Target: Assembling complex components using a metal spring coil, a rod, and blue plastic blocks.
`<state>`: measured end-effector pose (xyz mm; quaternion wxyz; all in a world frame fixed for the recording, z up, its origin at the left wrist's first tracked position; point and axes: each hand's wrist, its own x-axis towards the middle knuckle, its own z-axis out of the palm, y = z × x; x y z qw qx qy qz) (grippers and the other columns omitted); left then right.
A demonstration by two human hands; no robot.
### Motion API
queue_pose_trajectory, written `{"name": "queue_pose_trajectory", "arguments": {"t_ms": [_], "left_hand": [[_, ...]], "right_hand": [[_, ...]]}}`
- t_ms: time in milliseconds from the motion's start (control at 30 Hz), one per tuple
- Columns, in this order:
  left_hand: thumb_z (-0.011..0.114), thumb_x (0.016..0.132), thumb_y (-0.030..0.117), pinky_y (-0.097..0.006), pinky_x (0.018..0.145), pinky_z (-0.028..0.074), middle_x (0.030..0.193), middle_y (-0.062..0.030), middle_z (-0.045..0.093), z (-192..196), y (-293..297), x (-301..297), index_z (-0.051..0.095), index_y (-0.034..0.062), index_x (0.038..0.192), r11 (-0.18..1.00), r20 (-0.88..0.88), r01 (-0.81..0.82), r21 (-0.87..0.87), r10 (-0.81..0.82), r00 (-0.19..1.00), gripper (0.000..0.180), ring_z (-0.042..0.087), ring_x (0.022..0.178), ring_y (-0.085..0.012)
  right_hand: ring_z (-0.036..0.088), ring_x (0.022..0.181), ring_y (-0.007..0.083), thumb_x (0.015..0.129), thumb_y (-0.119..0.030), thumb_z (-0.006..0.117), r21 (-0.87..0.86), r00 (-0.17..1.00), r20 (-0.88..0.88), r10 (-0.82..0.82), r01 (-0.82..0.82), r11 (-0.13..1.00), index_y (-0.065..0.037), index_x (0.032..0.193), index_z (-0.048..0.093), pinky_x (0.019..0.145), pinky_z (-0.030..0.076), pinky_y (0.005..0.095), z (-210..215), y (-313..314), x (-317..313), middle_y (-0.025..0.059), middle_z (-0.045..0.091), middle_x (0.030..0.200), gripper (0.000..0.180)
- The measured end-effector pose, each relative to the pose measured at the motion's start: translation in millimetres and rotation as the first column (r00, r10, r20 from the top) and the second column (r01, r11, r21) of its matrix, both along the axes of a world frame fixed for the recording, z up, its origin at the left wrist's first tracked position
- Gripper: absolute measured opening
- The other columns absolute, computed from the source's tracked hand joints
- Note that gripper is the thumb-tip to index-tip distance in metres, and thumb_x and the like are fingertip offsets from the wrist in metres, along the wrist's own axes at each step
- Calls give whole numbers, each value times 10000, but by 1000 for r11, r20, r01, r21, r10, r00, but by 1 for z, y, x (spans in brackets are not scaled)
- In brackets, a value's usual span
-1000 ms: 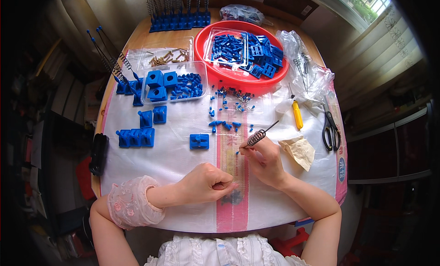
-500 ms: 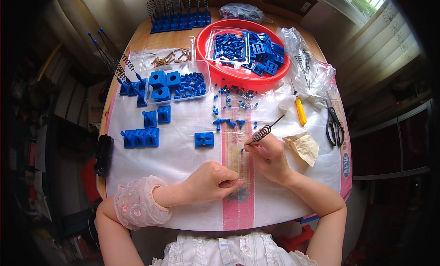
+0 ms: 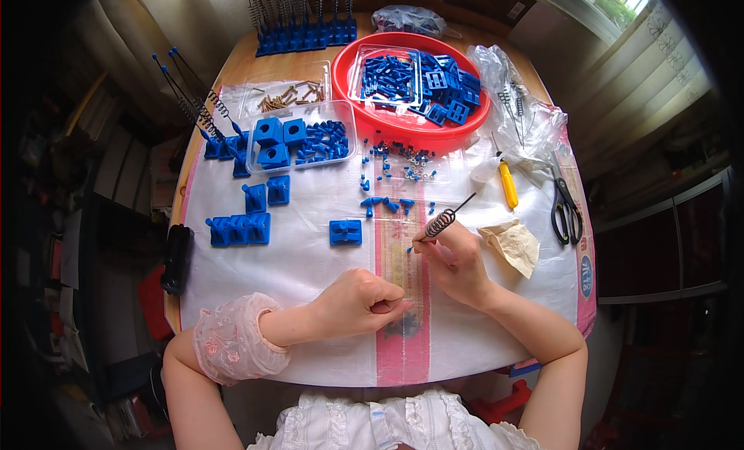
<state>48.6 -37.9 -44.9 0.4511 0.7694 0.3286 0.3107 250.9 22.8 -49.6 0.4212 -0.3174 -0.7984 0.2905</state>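
Between the thumb and fingers of my right hand point(image 3: 453, 262) is a dark coil spring point(image 3: 439, 224) with a straight wire end pointing up and to the right. A small blue tip point(image 3: 410, 249) shows at its lower end. My left hand point(image 3: 360, 301) is curled closed above the cloth, left of the pink stripe; whatever its fingers hold, if anything, is hidden. Beyond the left hand lies a single blue plastic base point(image 3: 346, 232). Several small blue pegs point(image 3: 387, 205) are scattered farther up from the right hand.
A red basin point(image 3: 474, 125) of blue parts stands at the back, beside a clear tub point(image 3: 350, 150) of blue pieces. More blue bases point(image 3: 240, 229) sit at left. On the right are a yellow-handled tool point(image 3: 508, 185), scissors point(image 3: 567, 210), crumpled paper point(image 3: 511, 247) and a plastic bag point(image 3: 535, 136).
My hands keep nearly the same pose. The spring's wire end has dipped slightly down and to the left. Otherwise the view has shifted only a little.
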Motion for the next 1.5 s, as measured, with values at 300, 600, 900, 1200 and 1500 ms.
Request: {"name": "queue_pose_trajectory", "arguments": {"t_ms": [300,600,900,1200,1500], "left_hand": [[688,900,105,-365,458,289,498,-81,285,-1,0,0,355,39,558,1000,15,1,11,-2,1000,482,315,426,-221],[684,902,109,-362,455,287,496,-79,286,-1,0,1,358,40,555,1000,9,-2,18,2,1000,481,316,423,-219],[696,888,95,-356,457,310,524,-77,362,1,-4,0,390,32,588,999,3,-45,19,45,999,433,373,441,-199],[744,837,57,-265,521,418,753,-56,655,81,19,-36,712,38,859,874,-205,-390,290,455,867,44,587,652,-133],[755,829,90,-299,648,483,822,-48,716,72,79,-62,759,66,838,901,-372,-169,400,329,868,25,647,756,-169]], "right_hand": [[558,691,291,794,78,673,12,1000,10,-7,7,1000,-14,861,584,582,419,386,0,-1,0,112,577,725,145],[550,680,286,794,74,672,23,1000,10,-7,7,1000,-13,856,585,573,412,382,0,0,0,112,576,724,138],[557,685,285,791,73,676,14,1000,5,-5,5,1000,-14,864,591,574,421,378,0,0,1,113,577,729,142],[558,692,277,788,67,678,31,1000,9,1,-1,1000,-8,843,591,578,425,379,-1,0,3,107,578,730,128],[562,697,281,788,56,680,91,1000,9,-1,0,996,-4,822,582,588,431,381,-1,2,2,106,577,718,120]]}}
